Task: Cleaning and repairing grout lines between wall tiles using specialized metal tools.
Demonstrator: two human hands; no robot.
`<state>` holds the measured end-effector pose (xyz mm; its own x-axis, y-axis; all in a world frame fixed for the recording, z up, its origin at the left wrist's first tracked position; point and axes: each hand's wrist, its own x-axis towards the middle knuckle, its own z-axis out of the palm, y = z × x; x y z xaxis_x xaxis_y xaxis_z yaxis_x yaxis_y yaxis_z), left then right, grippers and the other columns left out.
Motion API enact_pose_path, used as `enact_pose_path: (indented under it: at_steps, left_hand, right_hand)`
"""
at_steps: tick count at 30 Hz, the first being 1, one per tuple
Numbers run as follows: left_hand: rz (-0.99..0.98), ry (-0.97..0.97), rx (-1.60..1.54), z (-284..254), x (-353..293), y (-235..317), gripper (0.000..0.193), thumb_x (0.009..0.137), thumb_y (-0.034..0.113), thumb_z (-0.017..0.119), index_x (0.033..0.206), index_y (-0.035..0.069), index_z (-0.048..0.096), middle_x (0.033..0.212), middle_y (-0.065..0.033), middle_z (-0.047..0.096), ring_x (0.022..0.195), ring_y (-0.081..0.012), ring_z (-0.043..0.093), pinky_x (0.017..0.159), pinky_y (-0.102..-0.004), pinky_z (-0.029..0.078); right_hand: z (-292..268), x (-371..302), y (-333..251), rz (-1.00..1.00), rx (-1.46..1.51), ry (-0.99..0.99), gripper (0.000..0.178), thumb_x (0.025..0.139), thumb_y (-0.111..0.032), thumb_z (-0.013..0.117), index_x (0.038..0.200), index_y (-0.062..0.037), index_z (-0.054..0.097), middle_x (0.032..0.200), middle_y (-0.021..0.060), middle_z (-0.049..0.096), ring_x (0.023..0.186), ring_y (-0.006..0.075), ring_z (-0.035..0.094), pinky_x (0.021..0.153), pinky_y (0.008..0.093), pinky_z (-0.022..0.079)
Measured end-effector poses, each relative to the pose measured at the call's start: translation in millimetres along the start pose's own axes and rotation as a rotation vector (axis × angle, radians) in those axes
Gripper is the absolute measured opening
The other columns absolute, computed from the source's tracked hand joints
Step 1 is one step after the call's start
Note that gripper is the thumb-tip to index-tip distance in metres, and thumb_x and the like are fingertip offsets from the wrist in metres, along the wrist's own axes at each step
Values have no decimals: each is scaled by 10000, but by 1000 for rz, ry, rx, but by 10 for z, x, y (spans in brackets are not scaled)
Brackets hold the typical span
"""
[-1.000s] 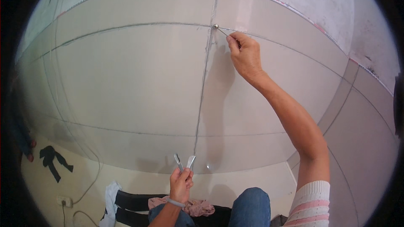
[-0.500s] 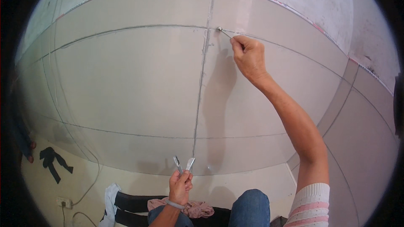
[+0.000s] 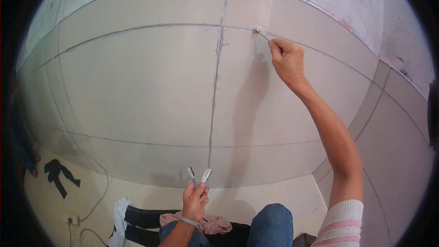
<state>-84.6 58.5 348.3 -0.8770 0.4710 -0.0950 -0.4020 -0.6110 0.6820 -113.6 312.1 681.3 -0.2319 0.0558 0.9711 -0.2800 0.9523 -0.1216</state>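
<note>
My right hand (image 3: 290, 61) pinches a thin metal ball-tipped grout tool (image 3: 264, 34). Its round end meets the dark horizontal joint (image 3: 151, 26) between beige wall tiles (image 3: 146, 82), a little right of where that joint crosses a vertical one. Low in front of me, my left hand (image 3: 195, 205) is closed around two slim metal tools. One is a flat, pale scraper-like blade (image 3: 206, 175); the other is a narrower silvery tool (image 3: 191, 174) whose kind I cannot make out. Both point up, fanned apart, near the foot of the wall.
At lower left lie a black cloth-like item (image 3: 57, 174) and a white power strip (image 3: 70, 218) with cables. A pink cloth (image 3: 214, 224) rests by my knees (image 3: 273, 224). Another person's foot (image 3: 34, 172) shows at the far left. The tiled wall turns a corner at right.
My right hand has moved rightward along the horizontal joint, the ball-tipped grout tool still in it. My left hand has stayed in nearly the same place, holding the same two tools.
</note>
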Motion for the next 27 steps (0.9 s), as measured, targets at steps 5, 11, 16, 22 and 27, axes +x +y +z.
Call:
enact_pose_path:
  at_steps: [5, 11, 16, 22, 27]
  left_hand:
    - [5, 17, 5, 151, 5, -91, 79, 888, 99, 542, 893, 59, 473, 739, -48, 511, 471, -36, 329, 421, -184, 272]
    - [2, 7, -3, 173, 16, -113, 73, 891, 100, 539, 902, 68, 474, 740, -46, 508, 474, -36, 332, 419, -183, 269]
    - [-12, 7, 3, 147, 35, -152, 75, 888, 102, 544, 905, 67, 479, 742, -44, 510, 477, -32, 335, 419, -180, 265]
    - [1, -10, -33, 119, 34, -118, 79, 885, 106, 552, 900, 70, 484, 743, -42, 512, 477, -30, 335, 422, -180, 265]
    - [-2, 9, -26, 65, 32, -77, 75, 886, 108, 551, 899, 77, 484, 741, -40, 513, 477, -29, 335, 423, -179, 266]
  right_hand:
    - [-205, 42, 260, 14, -90, 16, 117, 793, -66, 575, 723, 25, 602, 570, 195, 495, 471, 281, 458, 496, 349, 384]
    - [-423, -4, 352, 112, -148, 60, 122, 800, -89, 576, 759, 15, 625, 596, 193, 520, 487, 276, 496, 508, 357, 394]
    - [-154, -7, 41, -20, -14, 59, 138, 792, -102, 571, 770, 17, 637, 605, 174, 558, 501, 268, 525, 520, 345, 415]
    - [150, 93, -215, 5, 7, -46, 158, 759, -125, 572, 786, 1, 664, 591, 160, 581, 496, 260, 542, 520, 339, 431]
    - [229, 97, -283, -2, -36, -54, 160, 750, -128, 574, 782, -5, 671, 572, 157, 578, 481, 267, 536, 514, 351, 433]
